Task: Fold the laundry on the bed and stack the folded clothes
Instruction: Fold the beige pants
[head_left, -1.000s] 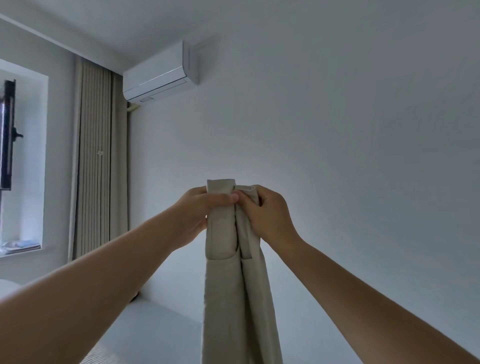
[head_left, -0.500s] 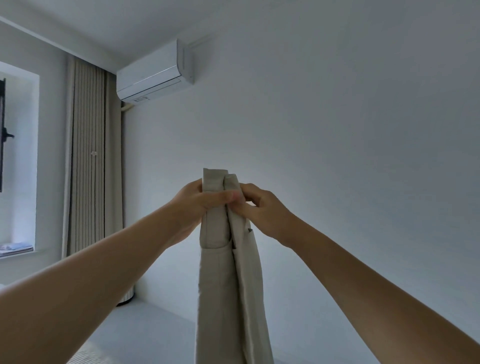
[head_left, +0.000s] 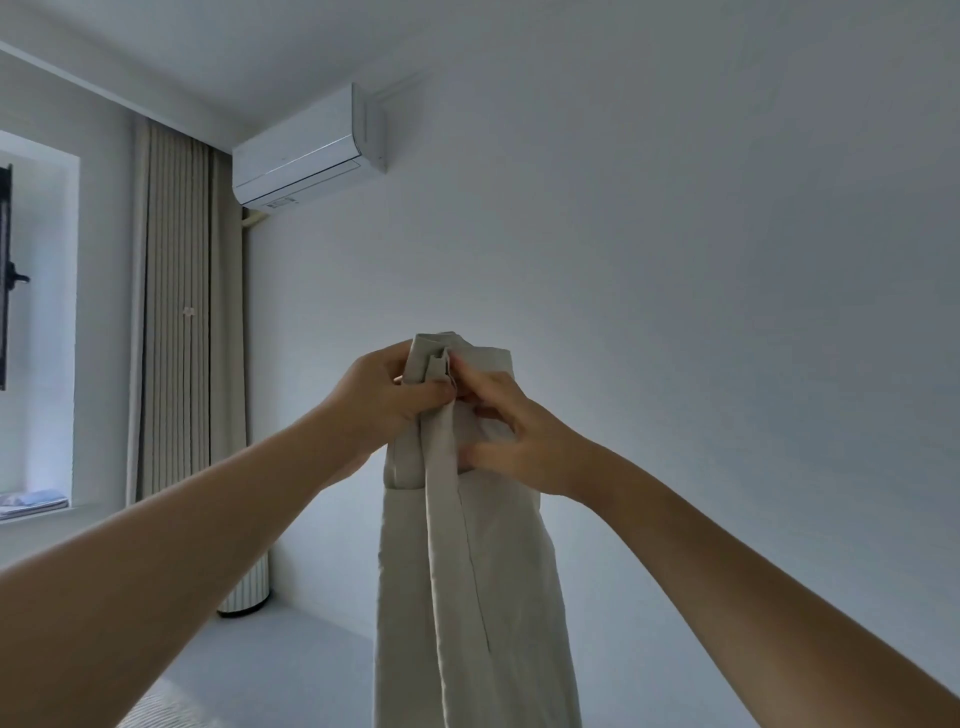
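A pair of beige trousers (head_left: 467, 587) hangs straight down in front of me, held up at arm's length by its top end. My left hand (head_left: 384, 400) pinches the top edge from the left, thumb on the front of the cloth. My right hand (head_left: 514, 441) grips the right side a little lower, fingers curled into the fabric. The two hands touch at the top. The trousers run out of view at the bottom edge, so their lower end is hidden.
A white wall fills the right side. An air conditioner (head_left: 309, 148) is mounted high on it, beside a long beige curtain (head_left: 182, 322) and a window recess (head_left: 36, 332). The pale bed surface (head_left: 270, 670) lies low at the left, below my left forearm.
My right hand has slid lower and further right on the cloth, spreading the top of the trousers wider. The view has shifted slightly right and down.
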